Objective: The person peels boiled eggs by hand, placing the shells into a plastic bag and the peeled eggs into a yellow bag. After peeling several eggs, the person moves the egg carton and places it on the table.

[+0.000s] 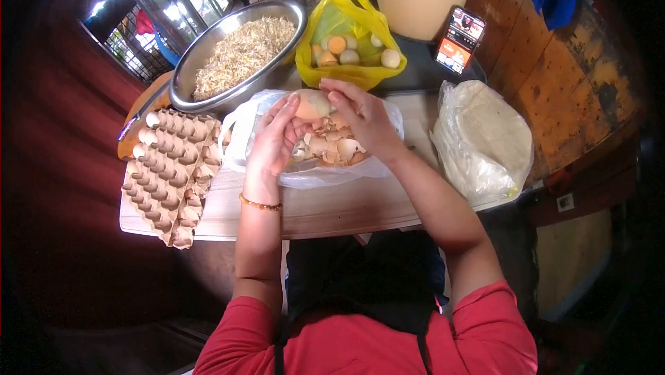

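An egg [312,105], part tan and part pale greenish, is held above a white plastic bag [305,179] of broken brown shells [337,147]. My left hand [278,132] grips its left side between thumb and fingers. At its right side is my right hand [360,115], thumb near the egg and fingers bent over it. Behind my hands, a yellow plastic bag [310,70] holds several whole eggs [337,45].
A metal basin [300,25] of husk-like bits stands back left. Stacked egg cartons [170,174] with a few eggs lie left. A clear bag [481,139] with pale contents sits right. Behind are a phone [458,39] and a beige container [419,4].
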